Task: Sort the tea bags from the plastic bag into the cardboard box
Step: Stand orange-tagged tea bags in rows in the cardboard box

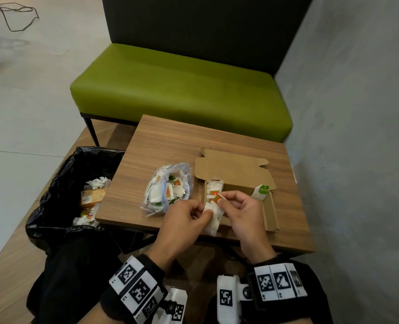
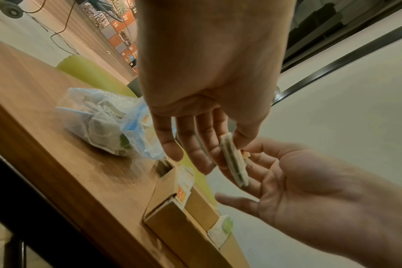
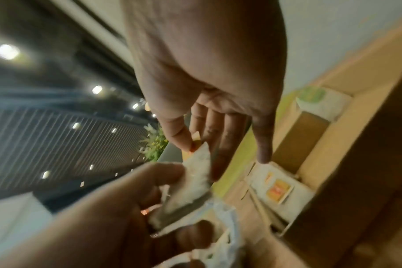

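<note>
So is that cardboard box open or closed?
Open: the cardboard box has its lid flap folded back, and tea bags show inside.

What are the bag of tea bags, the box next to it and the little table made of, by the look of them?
Plastic bag: thin clear plastic with a blue strip, crinkled and glossy; the contents show through. Cardboard box: plain brown cardboard, matte, with folded flaps and raw cut edges. Table: wood grain on top, possibly laminate or veneer; the pictures cannot settle which.

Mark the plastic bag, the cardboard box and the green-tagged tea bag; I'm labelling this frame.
plastic bag (image 1: 168, 187): head view, middle of the clear bag.
cardboard box (image 1: 233, 170): head view, open lid flap.
green-tagged tea bag (image 1: 263, 188): head view, its green tag.
</note>
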A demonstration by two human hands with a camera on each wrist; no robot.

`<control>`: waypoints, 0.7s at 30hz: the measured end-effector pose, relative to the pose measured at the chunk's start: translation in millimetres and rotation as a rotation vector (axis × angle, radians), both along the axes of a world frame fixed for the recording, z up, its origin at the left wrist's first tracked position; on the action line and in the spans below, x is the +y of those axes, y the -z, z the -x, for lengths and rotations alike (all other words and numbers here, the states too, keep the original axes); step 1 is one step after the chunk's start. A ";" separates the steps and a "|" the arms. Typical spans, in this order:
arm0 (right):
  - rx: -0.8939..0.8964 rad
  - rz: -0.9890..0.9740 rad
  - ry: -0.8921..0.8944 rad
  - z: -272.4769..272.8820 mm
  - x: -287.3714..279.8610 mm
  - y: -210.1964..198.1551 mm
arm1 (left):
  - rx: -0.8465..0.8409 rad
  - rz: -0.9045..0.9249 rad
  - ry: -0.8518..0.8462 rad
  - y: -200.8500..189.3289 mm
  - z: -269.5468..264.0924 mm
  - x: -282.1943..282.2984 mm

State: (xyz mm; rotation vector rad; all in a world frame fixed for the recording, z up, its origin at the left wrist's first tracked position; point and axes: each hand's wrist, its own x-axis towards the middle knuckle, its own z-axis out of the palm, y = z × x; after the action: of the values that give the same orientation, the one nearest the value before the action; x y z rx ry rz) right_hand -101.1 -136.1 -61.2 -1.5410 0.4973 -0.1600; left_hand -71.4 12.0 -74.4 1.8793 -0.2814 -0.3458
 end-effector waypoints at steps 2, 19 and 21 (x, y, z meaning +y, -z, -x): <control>-0.074 0.240 -0.031 2.6 -0.1 1.7 | 0.028 0.015 -0.027 -0.9 -0.4 -0.3; -0.272 0.667 -0.200 10.4 -3.3 16.5 | 0.295 0.312 -0.083 4.5 -0.9 -3.3; -0.286 0.627 -0.197 10.8 -3.4 16.8 | 0.276 0.308 -0.068 5.0 -0.2 -3.6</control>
State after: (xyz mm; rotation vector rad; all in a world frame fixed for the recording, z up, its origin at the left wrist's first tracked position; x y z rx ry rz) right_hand -111.9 -139.5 -78.0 -2.1237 0.0576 -0.4051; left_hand -71.2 8.4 -79.4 1.5137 -0.0777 -0.4817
